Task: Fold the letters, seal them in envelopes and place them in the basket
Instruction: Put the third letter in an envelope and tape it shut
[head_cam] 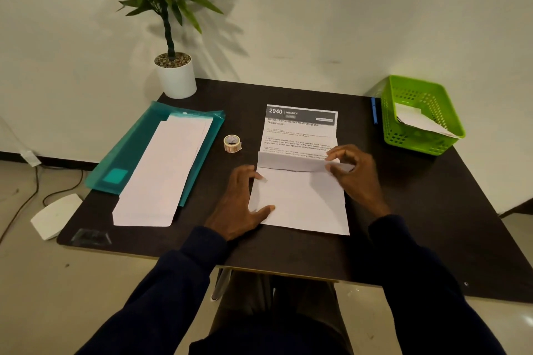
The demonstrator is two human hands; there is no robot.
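Observation:
A printed letter (301,130) lies in the middle of the dark table, its near part folded up over the text so the blank back (300,199) shows. My left hand (242,204) rests flat on the left edge of the folded part. My right hand (352,173) pinches the folded-over edge at its right end. Long white envelopes (164,173) are stacked on a teal folder (135,150) to the left. A green basket (421,115) at the far right holds white paper. A small tape roll (232,143) stands left of the letter.
A potted plant (173,66) stands at the table's back left corner by the wall. A blue pen (374,109) lies left of the basket. A white object (54,216) and cables lie on the floor at the left.

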